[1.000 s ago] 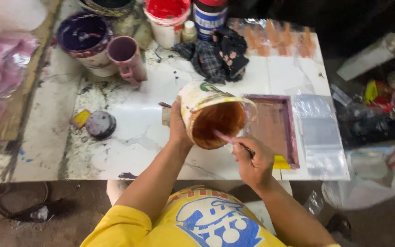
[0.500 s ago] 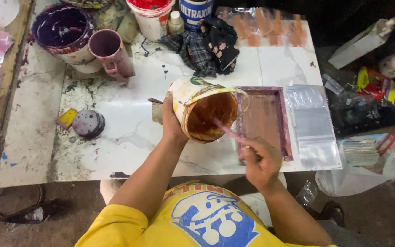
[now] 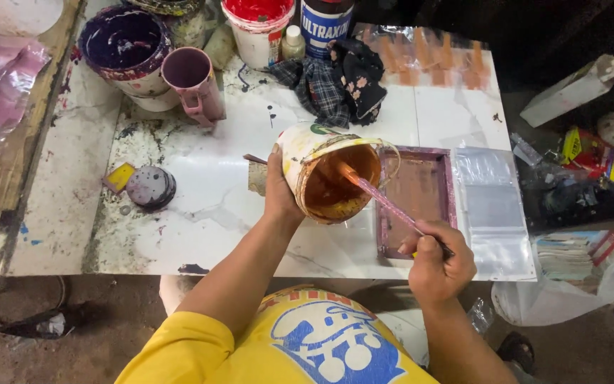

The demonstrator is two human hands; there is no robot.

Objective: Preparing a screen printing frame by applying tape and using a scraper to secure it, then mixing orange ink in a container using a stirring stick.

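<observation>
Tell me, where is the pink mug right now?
The pink mug stands at the table's far left in the head view, touching the purple paint bucket, left of the crumpled cloth.

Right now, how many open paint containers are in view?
4: orange-paint bucket tilted in left hand; purple bucket and pink mug top left; red bucket top centre. More may be cropped.
</observation>
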